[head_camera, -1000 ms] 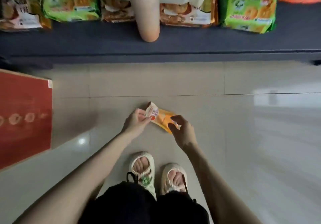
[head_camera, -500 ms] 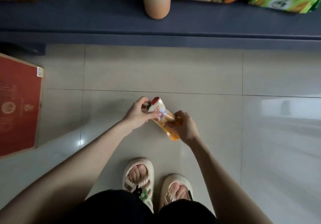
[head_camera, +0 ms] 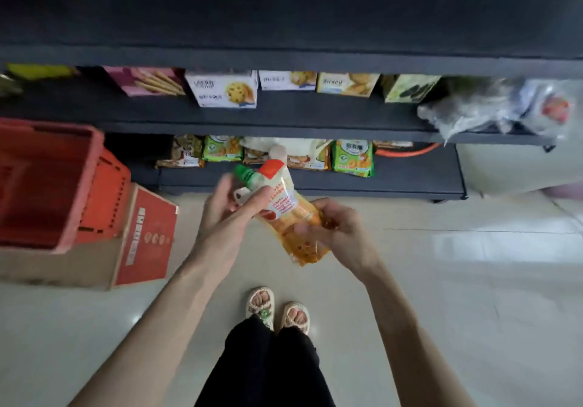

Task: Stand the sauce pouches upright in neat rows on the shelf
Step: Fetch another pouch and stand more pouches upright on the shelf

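An orange and white sauce pouch [head_camera: 285, 214] with a green cap is held in front of me, tilted with the cap up and to the left. My left hand [head_camera: 228, 214] grips its upper part near the cap. My right hand [head_camera: 334, 233] holds its lower orange part from the right. Beyond the hands stands a dark shelf unit [head_camera: 284, 119] with several boards. The hands and pouch are in front of the lowest board, above the floor.
A red basket [head_camera: 47, 182] rests on a cardboard box [head_camera: 148, 236] at the left. Biscuit boxes [head_camera: 225, 89] line the middle shelf; snack packs [head_camera: 353, 157] lie on the lowest. A clear plastic bag [head_camera: 492, 106] sits at the right shelf end. Pale tiled floor [head_camera: 473, 280] spreads around my feet.
The view has tilted up from the floor to the shelves. Both hands have lifted the pouch higher and turned it more upright, cap upward.
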The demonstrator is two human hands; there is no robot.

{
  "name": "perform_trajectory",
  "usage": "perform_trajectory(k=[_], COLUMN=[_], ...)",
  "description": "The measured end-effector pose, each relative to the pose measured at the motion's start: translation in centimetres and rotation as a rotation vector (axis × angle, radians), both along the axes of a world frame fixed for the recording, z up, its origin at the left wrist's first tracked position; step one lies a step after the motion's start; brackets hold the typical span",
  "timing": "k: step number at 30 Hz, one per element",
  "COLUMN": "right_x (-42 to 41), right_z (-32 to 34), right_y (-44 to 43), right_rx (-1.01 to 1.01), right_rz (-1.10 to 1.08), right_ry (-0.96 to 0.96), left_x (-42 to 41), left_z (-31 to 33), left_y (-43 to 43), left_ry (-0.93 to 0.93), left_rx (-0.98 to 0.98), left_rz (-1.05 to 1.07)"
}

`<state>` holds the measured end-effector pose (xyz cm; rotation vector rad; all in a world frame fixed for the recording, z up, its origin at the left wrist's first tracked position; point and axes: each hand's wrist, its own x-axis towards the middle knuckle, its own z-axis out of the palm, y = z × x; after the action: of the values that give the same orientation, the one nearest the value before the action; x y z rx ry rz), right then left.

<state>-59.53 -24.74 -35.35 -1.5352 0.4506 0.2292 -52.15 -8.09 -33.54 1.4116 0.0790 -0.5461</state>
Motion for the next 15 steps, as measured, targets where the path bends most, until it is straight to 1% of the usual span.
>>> perform_trajectory(k=[2,4,7,9,11,15], right_x=[1.0,2.4,5.2,7.3,9.9,16.1], right_z=[8.1,14.9,22.9,26.9,30.1,34.3], right_y=[0.4,1.0,1.7,2.0,2.4,3.2], right_rx=[-0.024,-0.045,-0.045,-0.020,-0.001,0.003], right_rz=[0.027,0.040,0.038,0.045,0.059,0.078], right_ry=[-0.068,-0.136,-0.252,-0.317,-0.379,-0.475], left_x=[0.9,2.0,4.1,6.1,8.7,15.0], left_z=[8.4,15.4,23.5,27.8,31.3,36.3], left_y=[0.6,1.1,1.8,2.4,2.9,3.9], left_ry=[-0.131,-0.239,-0.342,-0.378,-0.394,-0.394], left_rx=[-0.017,-0.019,-0.065,-0.113,-0.219,-0.415], left_rz=[0.081,0.132,0.170,0.144,0.097,-0.058])
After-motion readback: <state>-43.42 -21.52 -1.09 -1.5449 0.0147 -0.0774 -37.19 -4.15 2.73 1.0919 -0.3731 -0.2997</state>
